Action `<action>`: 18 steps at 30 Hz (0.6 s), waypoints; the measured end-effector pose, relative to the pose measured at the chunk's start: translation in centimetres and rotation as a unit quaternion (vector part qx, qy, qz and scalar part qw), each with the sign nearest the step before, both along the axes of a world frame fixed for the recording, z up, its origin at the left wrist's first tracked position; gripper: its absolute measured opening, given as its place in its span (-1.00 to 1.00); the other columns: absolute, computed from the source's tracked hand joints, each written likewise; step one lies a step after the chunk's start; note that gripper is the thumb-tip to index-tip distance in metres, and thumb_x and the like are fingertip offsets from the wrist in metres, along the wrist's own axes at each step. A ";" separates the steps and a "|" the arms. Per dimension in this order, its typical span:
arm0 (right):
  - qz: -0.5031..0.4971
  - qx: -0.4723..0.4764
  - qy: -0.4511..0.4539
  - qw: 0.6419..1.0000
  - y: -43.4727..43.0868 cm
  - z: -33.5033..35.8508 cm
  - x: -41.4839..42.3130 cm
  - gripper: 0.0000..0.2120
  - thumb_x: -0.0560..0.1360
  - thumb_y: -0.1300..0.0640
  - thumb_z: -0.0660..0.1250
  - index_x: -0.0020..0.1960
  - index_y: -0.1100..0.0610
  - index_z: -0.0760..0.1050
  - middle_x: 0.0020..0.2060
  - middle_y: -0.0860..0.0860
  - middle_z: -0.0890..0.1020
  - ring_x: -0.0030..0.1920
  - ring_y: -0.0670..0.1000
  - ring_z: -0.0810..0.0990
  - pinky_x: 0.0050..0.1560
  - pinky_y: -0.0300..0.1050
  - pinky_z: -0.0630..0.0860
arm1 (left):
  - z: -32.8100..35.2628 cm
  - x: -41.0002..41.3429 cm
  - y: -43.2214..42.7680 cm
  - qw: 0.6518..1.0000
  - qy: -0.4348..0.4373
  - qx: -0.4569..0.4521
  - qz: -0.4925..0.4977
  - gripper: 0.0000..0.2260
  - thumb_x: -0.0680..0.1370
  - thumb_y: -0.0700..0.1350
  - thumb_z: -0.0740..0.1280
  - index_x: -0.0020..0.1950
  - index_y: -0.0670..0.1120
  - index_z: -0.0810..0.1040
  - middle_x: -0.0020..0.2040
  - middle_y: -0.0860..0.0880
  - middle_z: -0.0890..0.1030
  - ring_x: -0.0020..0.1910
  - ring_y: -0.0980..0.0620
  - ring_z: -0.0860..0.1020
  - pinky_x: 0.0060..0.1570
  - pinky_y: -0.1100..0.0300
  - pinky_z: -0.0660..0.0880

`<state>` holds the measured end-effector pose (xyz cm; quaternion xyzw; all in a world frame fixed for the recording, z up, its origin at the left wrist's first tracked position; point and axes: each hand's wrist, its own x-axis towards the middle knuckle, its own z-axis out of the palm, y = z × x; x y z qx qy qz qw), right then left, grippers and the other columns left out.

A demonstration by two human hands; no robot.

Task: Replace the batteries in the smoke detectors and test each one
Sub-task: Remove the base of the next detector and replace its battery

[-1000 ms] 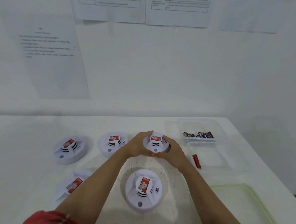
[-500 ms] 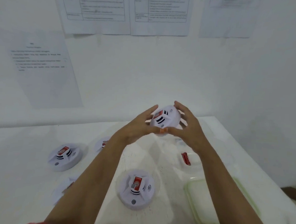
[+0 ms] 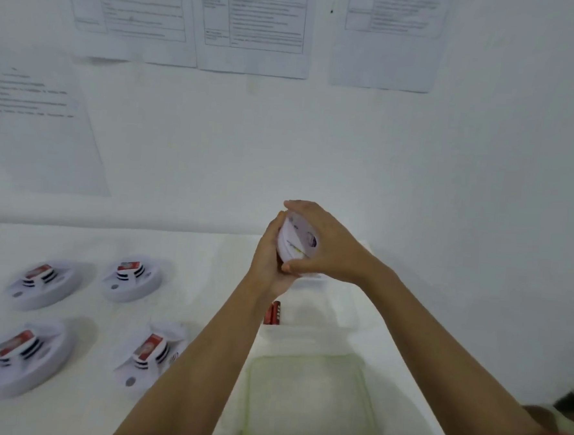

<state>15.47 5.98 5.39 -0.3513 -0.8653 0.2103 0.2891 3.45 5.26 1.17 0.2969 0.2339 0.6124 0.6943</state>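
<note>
White raised detector [image 3: 297,241], purple spot and thin yellow streak on its back. Along the white table's [image 3: 209,263] left edge, four white detectors [image 3: 44,283] [image 3: 132,280] [image 3: 18,355] [image 3: 151,353]: red labels, black-striped vents, grey buttons. Red batteries [image 3: 272,314] mid-table. Pale green rim on the clear lid [image 3: 304,357] near the front edge. White wall [image 3: 316,152], black-printed white sheets [image 3: 253,27].

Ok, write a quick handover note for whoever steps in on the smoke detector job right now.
Hands: the left hand and right hand both grip one smoke detector, raised above the table, its flat back toward the camera.
Things: four more detectors sit face up on the left; red batteries lie beside the left forearm; a green-rimmed lid lies nearer.
Done: no swap visible.
Left: open the held one, change batteries, test, then the other four.
</note>
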 end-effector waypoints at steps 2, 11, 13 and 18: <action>0.001 -0.048 0.019 0.999 0.7 0.0 1.3 -0.28 0.35 0.05 0.50 0.41 -0.01 0.25 0.33 -0.11 0.31 0.24 -0.17 0.33 0.21 -0.31 0.32 | -0.4 0.9 -0.1 1.000 -0.025 -0.004 0.014 -0.70 0.49 0.09 0.19 -0.03 -0.02 0.66 -0.04 -0.06 0.66 -0.02 -0.04 0.61 0.03 0.01 0.52; 0.017 -0.021 -0.100 0.995 2.4 -1.1 3.1 -0.38 0.34 0.04 0.49 0.33 0.11 0.37 0.07 0.05 0.40 0.05 0.03 0.43 0.03 -0.11 0.43 | -1.6 1.5 0.6 0.995 -0.002 -0.047 0.087 -0.68 0.57 0.01 0.13 -0.05 -0.15 0.60 -0.12 -0.12 0.64 -0.12 -0.07 0.61 -0.02 0.06 0.49; 0.019 -0.012 -0.113 0.993 2.5 -1.0 2.9 -0.41 0.33 0.06 0.49 0.29 0.15 0.39 0.07 0.07 0.41 0.04 0.05 0.44 0.01 -0.10 0.43 | -1.7 1.6 0.8 0.994 0.019 -0.045 0.093 -0.68 0.58 0.00 0.10 -0.06 -0.14 0.57 -0.16 -0.10 0.63 -0.13 -0.06 0.57 -0.07 0.10 0.48; 0.033 0.008 -0.151 0.988 3.1 -0.7 2.7 -0.51 0.32 0.05 0.49 0.15 0.24 0.46 0.02 0.08 0.42 -0.01 0.07 0.44 -0.08 -0.13 0.41 | -1.7 2.0 0.9 0.990 0.046 -0.055 0.118 -0.66 0.58 -0.01 0.08 -0.15 -0.11 0.59 -0.24 -0.07 0.63 -0.23 -0.02 0.60 -0.17 0.17 0.50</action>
